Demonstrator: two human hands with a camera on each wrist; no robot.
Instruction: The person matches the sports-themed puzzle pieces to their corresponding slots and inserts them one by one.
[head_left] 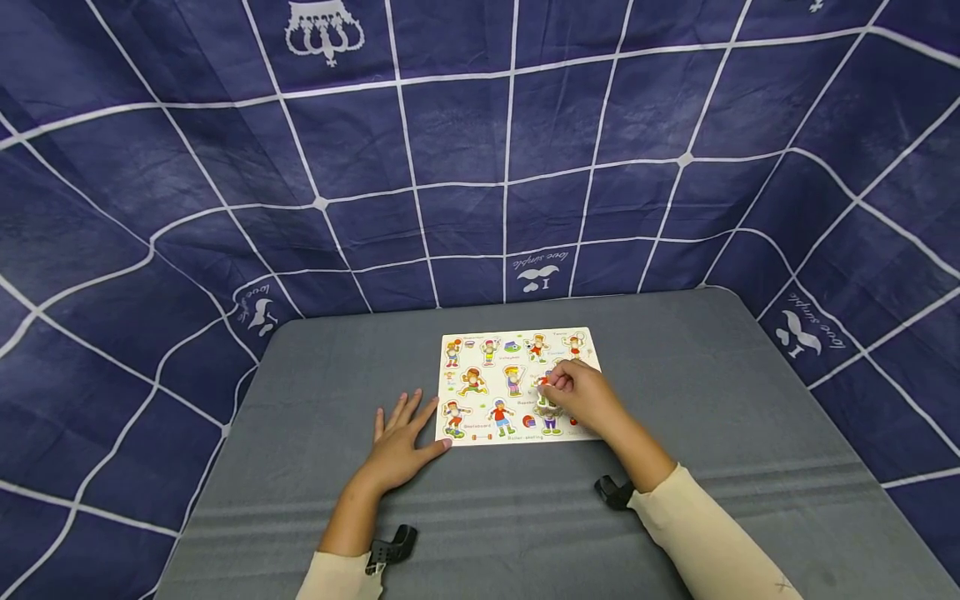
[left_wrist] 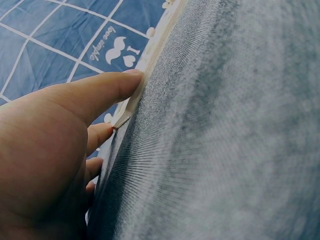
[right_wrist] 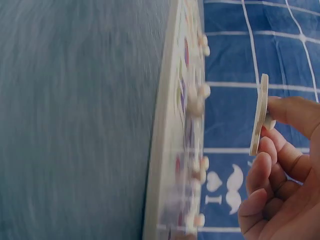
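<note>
A cream wooden puzzle board [head_left: 493, 392] printed with small sports figures lies on the grey table. My left hand [head_left: 399, 452] rests beside its left edge, fingers spread, the thumb on the near left corner. Seen from the left wrist, the thumb [left_wrist: 107, 92] lies along the board's edge. My right hand [head_left: 588, 398] is over the right half of the board. In the right wrist view it pinches a flat wooden puzzle piece [right_wrist: 259, 116] by the knob on its back. The piece is held up apart from the board, its thin edge toward that camera.
Several pieces with round knobs [right_wrist: 204, 90] stick up from the board. Grey cloth covers the table [head_left: 345, 358], and a dark blue curtain with white lines [head_left: 450, 150] rises behind and at both sides. Black wrist cameras [head_left: 393, 546] sit near both cuffs.
</note>
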